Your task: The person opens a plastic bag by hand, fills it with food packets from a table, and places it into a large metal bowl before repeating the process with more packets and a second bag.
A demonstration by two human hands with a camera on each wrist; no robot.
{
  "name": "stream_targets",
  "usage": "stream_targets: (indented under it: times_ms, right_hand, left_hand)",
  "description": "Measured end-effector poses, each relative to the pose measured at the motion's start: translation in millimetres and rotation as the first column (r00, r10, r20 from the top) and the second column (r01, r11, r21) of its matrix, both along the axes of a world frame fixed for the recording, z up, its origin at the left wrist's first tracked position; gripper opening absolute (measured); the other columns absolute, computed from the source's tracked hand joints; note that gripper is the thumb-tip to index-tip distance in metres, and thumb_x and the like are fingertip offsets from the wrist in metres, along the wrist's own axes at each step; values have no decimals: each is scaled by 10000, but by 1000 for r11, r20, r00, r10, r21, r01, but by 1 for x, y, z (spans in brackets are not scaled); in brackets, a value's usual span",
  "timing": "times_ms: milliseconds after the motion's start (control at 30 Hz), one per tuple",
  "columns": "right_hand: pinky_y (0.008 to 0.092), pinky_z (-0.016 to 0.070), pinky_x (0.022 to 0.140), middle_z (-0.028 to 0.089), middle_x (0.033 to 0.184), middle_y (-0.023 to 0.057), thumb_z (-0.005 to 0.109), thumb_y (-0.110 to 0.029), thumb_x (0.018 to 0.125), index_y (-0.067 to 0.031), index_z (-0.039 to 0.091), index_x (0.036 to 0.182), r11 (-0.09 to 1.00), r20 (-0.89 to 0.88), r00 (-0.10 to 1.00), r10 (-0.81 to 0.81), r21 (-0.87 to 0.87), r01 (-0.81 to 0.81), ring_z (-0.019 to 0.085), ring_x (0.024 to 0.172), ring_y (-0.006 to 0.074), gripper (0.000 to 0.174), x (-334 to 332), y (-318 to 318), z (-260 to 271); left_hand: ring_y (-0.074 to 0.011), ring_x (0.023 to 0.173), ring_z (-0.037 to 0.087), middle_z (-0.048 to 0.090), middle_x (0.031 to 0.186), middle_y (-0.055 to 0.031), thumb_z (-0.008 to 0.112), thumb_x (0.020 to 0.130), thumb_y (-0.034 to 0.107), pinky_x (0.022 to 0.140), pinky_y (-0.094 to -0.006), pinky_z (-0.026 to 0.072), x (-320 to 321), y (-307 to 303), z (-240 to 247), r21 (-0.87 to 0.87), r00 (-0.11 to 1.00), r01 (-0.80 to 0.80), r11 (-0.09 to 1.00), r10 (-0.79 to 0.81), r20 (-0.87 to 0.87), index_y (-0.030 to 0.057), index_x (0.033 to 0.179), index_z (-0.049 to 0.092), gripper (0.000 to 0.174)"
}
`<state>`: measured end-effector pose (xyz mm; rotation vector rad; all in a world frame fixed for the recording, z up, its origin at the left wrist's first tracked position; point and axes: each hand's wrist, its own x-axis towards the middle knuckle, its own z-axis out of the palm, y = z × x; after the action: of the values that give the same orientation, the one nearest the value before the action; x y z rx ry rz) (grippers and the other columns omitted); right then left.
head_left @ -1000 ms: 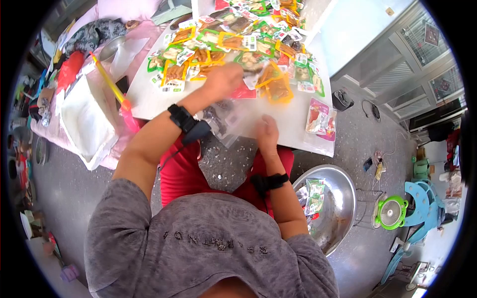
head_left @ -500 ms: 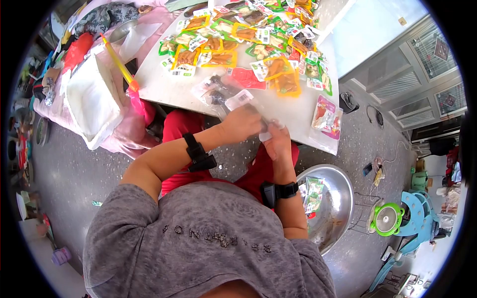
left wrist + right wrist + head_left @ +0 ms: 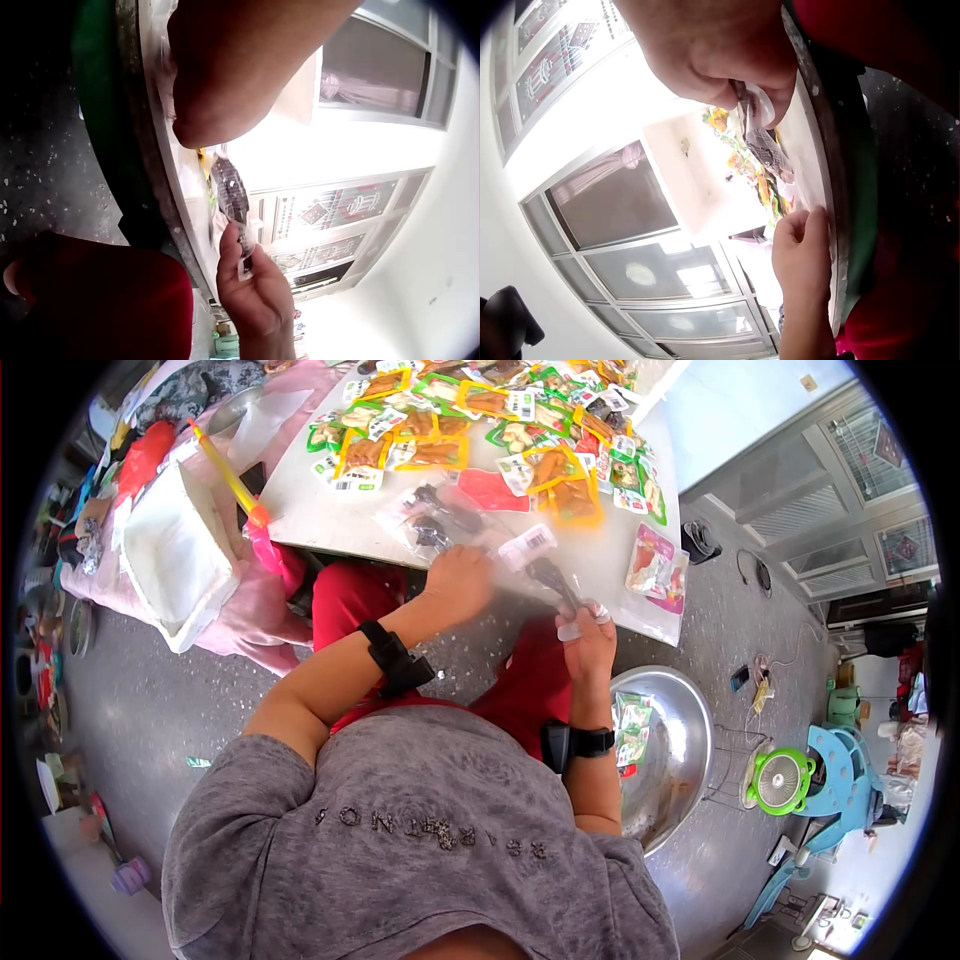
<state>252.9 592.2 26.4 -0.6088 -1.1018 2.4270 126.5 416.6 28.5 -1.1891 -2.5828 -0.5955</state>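
Note:
My right hand [image 3: 590, 642] pinches the lower end of a clear plastic packet [image 3: 550, 575] with dark contents and a white barcode label. In the right wrist view the packet [image 3: 765, 146] hangs from thumb and fingers, tilted over the tabletop. My left hand [image 3: 460, 585], blurred in the head view, is at the table's front edge, left of the packet and apart from it. Curled fingers show on that left hand [image 3: 802, 251] in the right wrist view, with nothing visible in them. Just beyond it lie clear packets [image 3: 430, 518] with dark contents.
Many yellow- and green-edged food packets [image 3: 430, 453] cover the back of the white table [image 3: 320, 525]. A red packet [image 3: 495, 490] lies near the middle, a pink one [image 3: 655, 565] at the right corner. A metal basin [image 3: 685, 745] stands right of me, a white container [image 3: 175, 555] to the left.
My left hand came back from the packets to meet my right hand at the table edge, then moved away leftward. The clear packet stays in my right hand, which has shifted slightly right.

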Motion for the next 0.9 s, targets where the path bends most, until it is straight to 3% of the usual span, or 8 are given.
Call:
stream_targets:
  times_ms: [133,300,533,800,900]
  right_hand:
    - [314,484,615,548,878,89,427,10,791,-54,477,892,999,8,999,-46,4,46,563,743,196,130,10,3,2]
    - [300,480,592,534,839,72,428,7,791,-60,468,852,997,67,995,75,-7,-75,561,741,196,99,15,0,12]
    - [294,472,572,516,803,51,438,-13,795,-70,458,813,956,133,947,294,-42,-291,561,738,214,63,7,-1,17]
    - [328,469,592,511,848,42,458,-28,799,-89,464,833,962,6,981,193,-199,-188,557,752,225,70,-8,-13,4]
    - [341,460,629,511,859,44,458,-37,800,-76,467,864,955,-40,980,197,-219,-201,547,768,217,76,-22,-33,4]
  left_hand:
    - [-309,703,499,503,700,-133,501,673,131,622,-378,419,-11,2,-7,53,992,-60,997,53,118,32,705,505,105]
    - [-330,729,487,500,720,-175,434,708,147,638,-418,399,-13,-1,6,230,938,-93,969,8,346,19,703,503,146]
    - [-315,700,494,500,704,-147,477,706,88,611,-379,406,-9,1,5,337,974,-46,940,-32,223,17,701,486,72]
    - [-311,695,504,502,720,-128,492,701,101,595,-385,418,2,2,28,180,978,-57,982,18,208,37,696,487,64]
    - [-307,693,505,496,731,-118,487,696,110,588,-383,420,4,3,32,186,993,46,982,-65,96,57,709,483,55]
